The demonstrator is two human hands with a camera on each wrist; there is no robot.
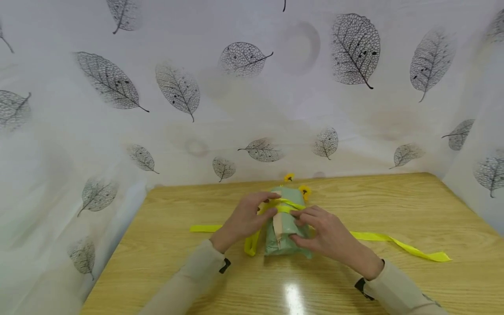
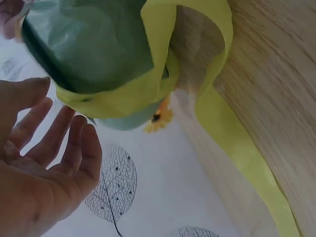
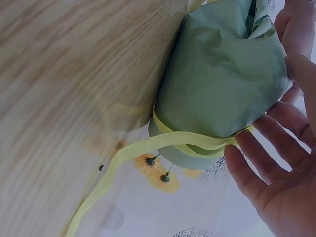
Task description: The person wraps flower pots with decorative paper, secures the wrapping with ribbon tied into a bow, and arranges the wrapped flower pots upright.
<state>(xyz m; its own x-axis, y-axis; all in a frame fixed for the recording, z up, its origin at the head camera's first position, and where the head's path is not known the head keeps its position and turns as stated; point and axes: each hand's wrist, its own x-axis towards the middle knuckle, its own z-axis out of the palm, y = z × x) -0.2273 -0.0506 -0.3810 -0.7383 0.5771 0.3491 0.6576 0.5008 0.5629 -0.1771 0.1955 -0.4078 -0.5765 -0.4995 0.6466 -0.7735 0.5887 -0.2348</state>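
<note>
A soft green paper-wrapped bundle (image 1: 290, 225) lies on the table, a beige strip showing along its top. Yellow ribbon (image 1: 284, 209) passes round its far part. My left hand (image 1: 248, 216) reaches over from the left, fingertips at the ribbon and thumb apart from them. In the left wrist view the fingers of that left hand (image 2: 54, 163) are loosely bent beside the ribbon band (image 2: 113, 102). From the other side, my right hand (image 1: 327, 229) touches the ribbon with its fingertips, its thumb lying on the wrapping. Its fingers (image 3: 281, 143) look fairly straight in the right wrist view.
Orange-yellow flowers (image 1: 305, 191) stick out past the bundle's far end. One ribbon tail (image 1: 409, 248) trails right across the wooden table (image 1: 169, 267), another end (image 1: 204, 228) lies left, and a loop (image 1: 250, 246) hangs by the bundle. A leaf-printed cloth (image 1: 299, 100) stands behind.
</note>
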